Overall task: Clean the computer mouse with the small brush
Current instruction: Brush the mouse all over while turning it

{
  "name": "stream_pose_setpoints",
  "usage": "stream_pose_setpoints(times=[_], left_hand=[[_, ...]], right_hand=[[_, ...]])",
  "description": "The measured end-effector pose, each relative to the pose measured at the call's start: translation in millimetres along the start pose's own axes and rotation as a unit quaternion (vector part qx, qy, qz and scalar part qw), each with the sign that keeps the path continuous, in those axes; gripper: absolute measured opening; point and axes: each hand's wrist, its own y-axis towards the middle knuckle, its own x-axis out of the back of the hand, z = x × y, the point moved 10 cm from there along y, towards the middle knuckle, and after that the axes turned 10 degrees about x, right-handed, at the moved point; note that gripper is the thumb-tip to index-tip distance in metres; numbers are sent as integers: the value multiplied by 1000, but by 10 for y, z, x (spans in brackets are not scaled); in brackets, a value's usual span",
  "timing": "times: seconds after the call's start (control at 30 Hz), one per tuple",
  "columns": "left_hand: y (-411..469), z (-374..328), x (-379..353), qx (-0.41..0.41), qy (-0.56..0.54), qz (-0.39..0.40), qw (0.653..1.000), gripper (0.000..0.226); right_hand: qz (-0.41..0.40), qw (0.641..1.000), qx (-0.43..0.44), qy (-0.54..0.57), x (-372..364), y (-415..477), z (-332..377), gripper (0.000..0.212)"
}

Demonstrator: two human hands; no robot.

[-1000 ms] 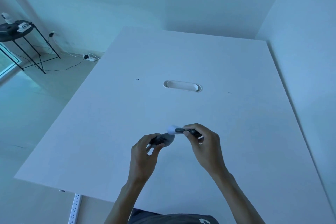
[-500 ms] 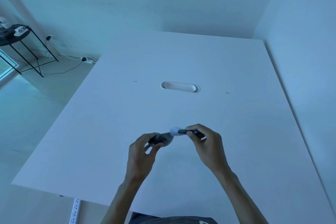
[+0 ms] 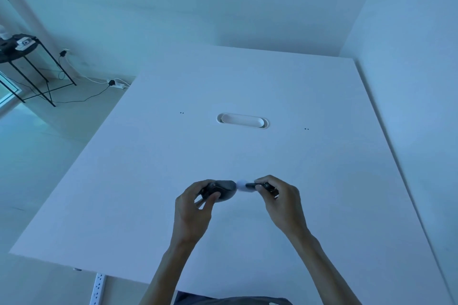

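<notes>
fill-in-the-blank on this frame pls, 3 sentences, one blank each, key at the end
1. The mouse is held in the ____ hand.
2. The right hand holds the brush, whose pale bristles point toward the ____.
3. Farther back on the white table is an oval ____ cable slot.

Missing words: left; mouse; white

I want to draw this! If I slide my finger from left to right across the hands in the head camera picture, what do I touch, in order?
left hand → computer mouse → white bristles of the small brush → brush's dark handle → right hand
</notes>
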Motion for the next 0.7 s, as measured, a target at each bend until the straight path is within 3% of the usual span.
stream_pose_setpoints(times=[0.07, 0.13, 0.2, 0.27, 0.33, 0.43, 0.5, 0.57, 0.7], left_hand=[[-6, 97, 15, 23, -11, -5, 1000, 36], [-27, 171, 2, 40, -16, -9, 999, 29], [-45, 209, -13, 45, -20, -12, 999, 26], [-50, 267, -10, 73, -34, -16, 997, 26], [-57, 351, 6, 108, -44, -24, 993, 26], [-71, 421, 16, 134, -47, -31, 989, 25], [-76, 499, 29, 146, -67, -44, 986, 18], [-96, 663, 16, 200, -157, -54, 966, 9], [-185, 870, -181, 304, -351, -17, 885, 26]], right_hand=[[-24, 999, 15, 27, 64, 22, 25, 14], [6, 998, 36, 49, -41, -12, 148, 14], [39, 999, 29, 16, -147, -75, 100, 14], [19, 1000, -7, -24, -62, -65, -60, 13], [-14, 1000, -8, -8, 9, -50, -76, 13], [15, 999, 26, 15, -164, -62, 103, 12], [18, 1000, 2, -2, -212, -86, 31, 12], [-29, 998, -54, 22, -97, -61, -167, 13], [-52, 989, -113, 81, -83, -78, -230, 19]])
